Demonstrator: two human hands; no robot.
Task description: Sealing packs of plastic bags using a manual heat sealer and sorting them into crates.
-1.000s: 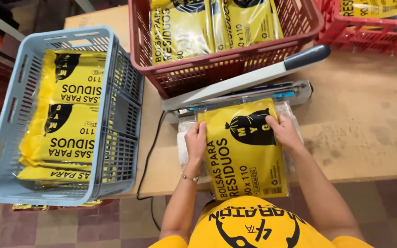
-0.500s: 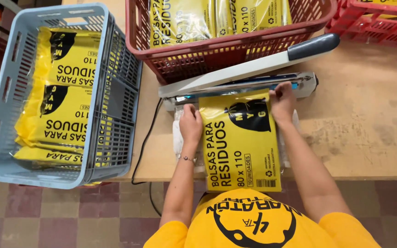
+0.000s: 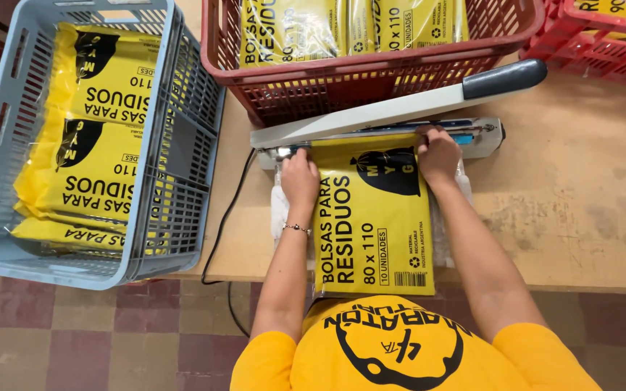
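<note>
Hands on a flat yellow plastic packet w/ black print, lying on the wooden table near its front edge. Left hand closed on packet's far-left corner, fingers curled over the edge; right hand closed on far-right corner the same way. Packet's far edge sits in the mouth of a grey tabletop heat sealer, under its long pale arm w/ dark handle, which is raised at an angle. Near end of packet reaches the table edge, by the person's yellow shirt. Thin bracelet on left wrist. Black cable runs from sealer's left end down over the table edge. Far side, just behind sealer: red plastic crate w/ more yellow packets stood in it; second red crate at far right. Left of table: grey-blue plastic crate holding stacked yellow packets lying flat. Chequered tile floor below.
</note>
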